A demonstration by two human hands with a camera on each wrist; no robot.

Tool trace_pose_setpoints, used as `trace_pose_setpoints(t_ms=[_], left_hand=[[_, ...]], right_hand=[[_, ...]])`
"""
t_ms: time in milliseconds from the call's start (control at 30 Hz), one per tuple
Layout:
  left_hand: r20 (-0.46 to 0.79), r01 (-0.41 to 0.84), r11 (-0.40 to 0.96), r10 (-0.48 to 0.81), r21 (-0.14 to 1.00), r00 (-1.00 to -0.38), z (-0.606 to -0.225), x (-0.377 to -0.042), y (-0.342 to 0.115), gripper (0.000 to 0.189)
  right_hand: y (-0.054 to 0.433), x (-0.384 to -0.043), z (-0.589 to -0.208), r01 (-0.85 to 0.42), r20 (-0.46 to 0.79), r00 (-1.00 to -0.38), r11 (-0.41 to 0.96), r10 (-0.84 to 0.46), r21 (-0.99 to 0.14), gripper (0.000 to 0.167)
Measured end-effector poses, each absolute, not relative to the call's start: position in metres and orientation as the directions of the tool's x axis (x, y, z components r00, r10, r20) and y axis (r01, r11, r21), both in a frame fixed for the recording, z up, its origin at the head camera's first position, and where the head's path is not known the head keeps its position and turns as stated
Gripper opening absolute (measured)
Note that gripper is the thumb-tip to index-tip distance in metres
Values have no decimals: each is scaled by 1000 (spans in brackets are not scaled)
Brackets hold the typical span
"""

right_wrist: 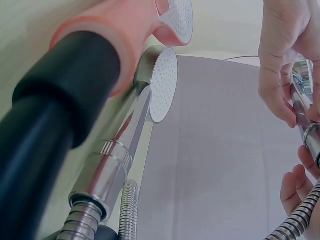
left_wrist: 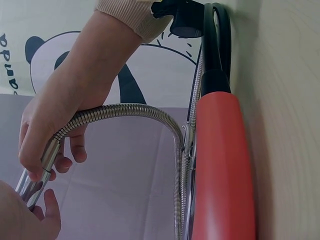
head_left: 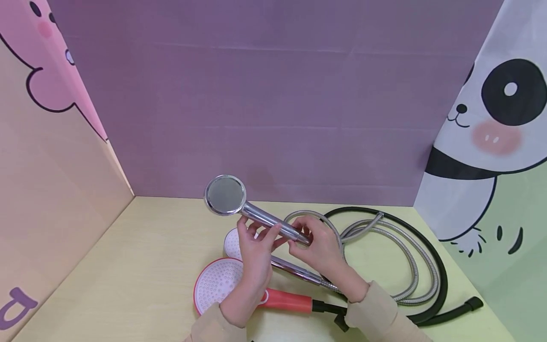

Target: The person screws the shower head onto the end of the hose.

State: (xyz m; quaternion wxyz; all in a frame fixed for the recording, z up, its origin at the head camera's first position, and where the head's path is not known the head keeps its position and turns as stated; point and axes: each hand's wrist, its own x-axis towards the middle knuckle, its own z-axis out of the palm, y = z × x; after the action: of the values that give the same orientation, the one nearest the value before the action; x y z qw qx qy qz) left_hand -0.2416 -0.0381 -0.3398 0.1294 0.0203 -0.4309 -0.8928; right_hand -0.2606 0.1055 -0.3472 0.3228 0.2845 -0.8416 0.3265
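Note:
A chrome hand shower (head_left: 225,195) with a round grey face is held up, tilted, above the table. My left hand (head_left: 256,254) holds its handle between thumb and fingers. At the handle's lower end, my right hand (head_left: 320,244) grips the part where the handle meets a ribbed metal hose (left_wrist: 125,111); its fingers partly hide this joint. Below the hands lie a second chrome hand shower (right_wrist: 164,85) with a white dotted face and a red hand shower (head_left: 288,301), whose white face is partly covered by my left forearm.
Coiled metal hose (head_left: 412,266) and a black hose (head_left: 444,275) lie on the right of the pale table (head_left: 107,266). The black hose's end fitting (head_left: 473,303) points toward the right edge. A purple backdrop (head_left: 273,104) stands behind, with printed panels at both sides.

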Motion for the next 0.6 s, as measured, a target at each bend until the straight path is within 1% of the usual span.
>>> trace_pose_setpoints(t_ms=[133, 300, 433, 600], left_hand=[[76, 213, -599, -246, 772, -966, -339, -240, -38, 64], [86, 220, -590, -247, 777, -965, -340, -238, -38, 64], [92, 219, -578, -241, 786, -966, -341, -237, -39, 64], [98, 218, -571, -233, 792, -968, -342, -236, -39, 63]], right_hand=[[107, -260, -348, -679, 717, -646, 626, -263, -382, 35], [108, -260, -347, -697, 714, -634, 619, -296, -363, 37], [109, -260, -347, -705, 729, -614, 625, -302, -335, 37], [110, -262, -348, -730, 778, -563, 610, -279, -310, 35]])
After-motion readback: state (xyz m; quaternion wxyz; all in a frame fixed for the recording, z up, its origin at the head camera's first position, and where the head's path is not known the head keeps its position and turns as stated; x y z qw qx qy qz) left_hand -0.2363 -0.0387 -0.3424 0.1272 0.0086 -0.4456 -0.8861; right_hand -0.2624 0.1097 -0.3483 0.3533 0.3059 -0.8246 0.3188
